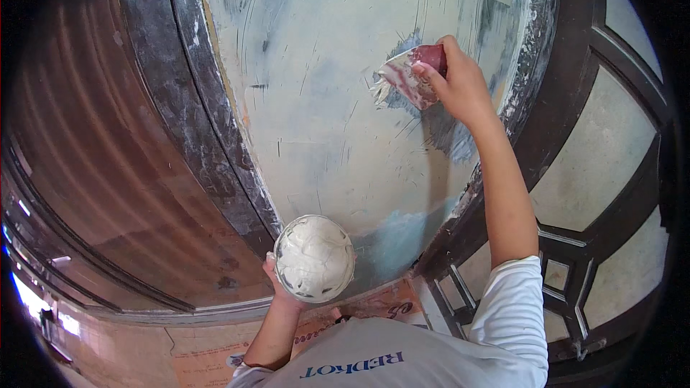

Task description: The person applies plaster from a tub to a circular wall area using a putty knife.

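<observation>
Spreads as pale beige floor [129, 339] between seven and eight o'clock and bears, lying flat at seven, an orange printed banner [205, 368], hidden in part at six and visible too toward half past five, in matching orange.

White paste [315, 255], seemingly white-streaked maroon scraper [407, 80]
</observation>
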Tool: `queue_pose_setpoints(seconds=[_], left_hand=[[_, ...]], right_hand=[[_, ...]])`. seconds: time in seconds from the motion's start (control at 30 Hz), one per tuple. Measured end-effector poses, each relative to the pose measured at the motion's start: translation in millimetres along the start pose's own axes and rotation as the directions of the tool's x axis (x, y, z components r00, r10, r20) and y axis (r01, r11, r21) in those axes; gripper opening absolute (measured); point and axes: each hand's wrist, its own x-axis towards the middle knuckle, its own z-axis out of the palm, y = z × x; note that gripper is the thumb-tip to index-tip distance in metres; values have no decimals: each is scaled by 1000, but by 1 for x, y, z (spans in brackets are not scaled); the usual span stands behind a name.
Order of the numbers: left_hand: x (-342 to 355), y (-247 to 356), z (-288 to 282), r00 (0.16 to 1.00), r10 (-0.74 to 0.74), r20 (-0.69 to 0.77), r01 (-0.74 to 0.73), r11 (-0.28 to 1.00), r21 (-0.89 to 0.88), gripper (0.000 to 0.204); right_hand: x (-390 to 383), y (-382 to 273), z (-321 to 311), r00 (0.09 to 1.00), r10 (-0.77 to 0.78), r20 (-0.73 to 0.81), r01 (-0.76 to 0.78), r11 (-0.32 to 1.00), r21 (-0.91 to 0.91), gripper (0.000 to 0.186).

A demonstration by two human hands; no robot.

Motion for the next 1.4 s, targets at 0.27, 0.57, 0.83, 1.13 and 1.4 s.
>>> queue_pose_setpoints(seconds=[0.27,0.57,0.83,1.13,1.4], left_hand=[[1,-2,-16,998,6,-58,-5,1000,14,106],[-5,-1,-1,999,14,32,-14,1000,10,105],[-5,-12,-13,997,9,-72,-8,1000,8,101],[-10,-11,-10,996,75,-55,-75,997,13,105],[-8,-8,-10,1000,11,-11,-11,1000,-22,110]], right_hand=[[-10,12,17,998,68,10,-69,996,56,43],[-37,37,5,985,149,82,-156,984,84,41],[-21,10,8,986,161,42,-159,987,-29,44],[-36,10,5,985,171,-14,-167,978,126,42],[-38,25,26,981,192,-7,-191,980,62,43]])
